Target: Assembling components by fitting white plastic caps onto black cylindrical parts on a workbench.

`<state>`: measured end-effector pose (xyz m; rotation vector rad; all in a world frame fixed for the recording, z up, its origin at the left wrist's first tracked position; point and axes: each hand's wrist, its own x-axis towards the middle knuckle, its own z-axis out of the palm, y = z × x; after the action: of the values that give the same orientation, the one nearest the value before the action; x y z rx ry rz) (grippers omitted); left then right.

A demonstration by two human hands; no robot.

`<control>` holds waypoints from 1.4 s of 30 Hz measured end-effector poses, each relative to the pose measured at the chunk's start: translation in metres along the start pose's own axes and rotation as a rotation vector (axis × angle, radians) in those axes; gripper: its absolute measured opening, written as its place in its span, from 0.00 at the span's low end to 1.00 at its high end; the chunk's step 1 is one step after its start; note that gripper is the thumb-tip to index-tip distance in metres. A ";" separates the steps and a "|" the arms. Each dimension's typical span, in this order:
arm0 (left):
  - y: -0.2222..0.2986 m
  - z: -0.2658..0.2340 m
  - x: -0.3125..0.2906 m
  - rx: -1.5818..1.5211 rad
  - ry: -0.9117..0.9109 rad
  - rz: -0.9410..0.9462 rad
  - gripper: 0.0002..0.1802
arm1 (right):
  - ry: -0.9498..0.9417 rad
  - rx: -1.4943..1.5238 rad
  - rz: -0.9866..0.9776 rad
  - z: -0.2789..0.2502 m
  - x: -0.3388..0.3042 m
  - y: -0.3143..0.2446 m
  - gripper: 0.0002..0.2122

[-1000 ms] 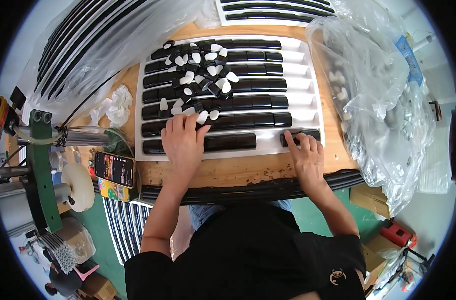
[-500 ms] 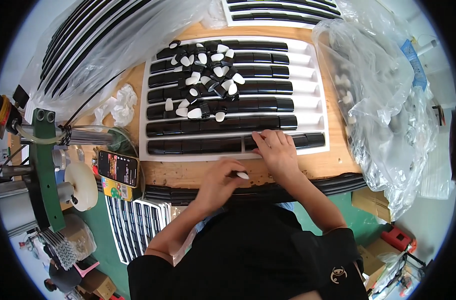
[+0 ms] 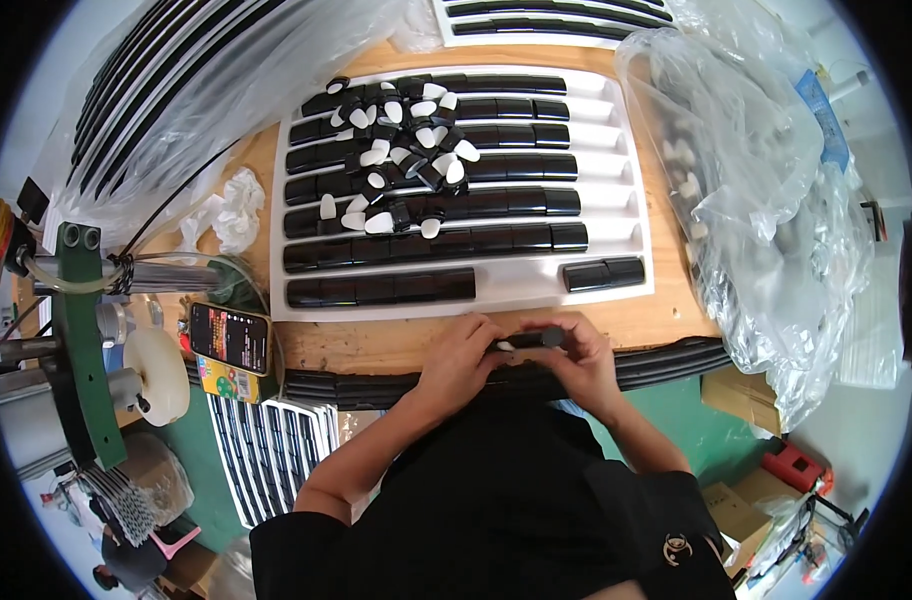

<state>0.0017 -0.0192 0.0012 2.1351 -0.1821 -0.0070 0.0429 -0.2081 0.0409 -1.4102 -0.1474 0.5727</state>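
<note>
Both hands meet in front of the tray at the table's near edge. My right hand (image 3: 584, 362) grips a short glossy black tube (image 3: 541, 338), its round end toward the right. My left hand (image 3: 463, 360) pinches a small piece with a white rounded tip (image 3: 504, 346) at the tube's left end; whether the two are joined I cannot tell. Just beyond lies a white tray (image 3: 516, 278) with rows of black tubes (image 3: 381, 288); its nearest row has a gap. Loose black pieces with white rounded tips (image 3: 379, 222) are heaped over the tray's left half.
A long dark bundle (image 3: 671, 366) runs along the table's front edge. At left, a phone (image 3: 230, 338) leans on a yellow box beside a green machine bracket (image 3: 88, 350). Crumpled tissue (image 3: 240, 210) lies left of the tray, clear plastic bags (image 3: 766, 200) right.
My right hand has lifted a black tube out of the nearest row and drawn it back toward me, leaving a wider gap. My left hand has shifted right to meet it.
</note>
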 end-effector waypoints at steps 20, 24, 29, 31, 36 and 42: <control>0.016 -0.023 0.005 -0.213 -0.070 -0.025 0.15 | 0.012 -0.996 -0.474 -0.001 0.008 0.020 0.15; 0.013 -0.020 0.004 0.054 -0.151 0.087 0.15 | -0.025 -1.109 -0.495 0.004 0.012 0.014 0.14; 0.010 -0.014 0.002 0.047 -0.053 0.128 0.13 | -0.029 -1.065 -0.535 0.000 0.012 0.025 0.12; 0.012 -0.016 0.003 0.052 -0.037 0.141 0.12 | -0.023 -1.046 -0.537 -0.002 0.011 0.031 0.13; 0.019 -0.020 0.003 -0.009 0.008 0.073 0.14 | -0.034 -0.919 -0.538 -0.006 0.014 0.033 0.17; 0.001 -0.059 0.015 0.133 0.267 0.119 0.12 | 0.149 -1.190 -0.681 -0.019 0.033 -0.003 0.23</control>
<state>0.0210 0.0275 0.0350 2.2289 -0.1553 0.3670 0.0806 -0.2099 0.0330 -2.3597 -0.9180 -0.2856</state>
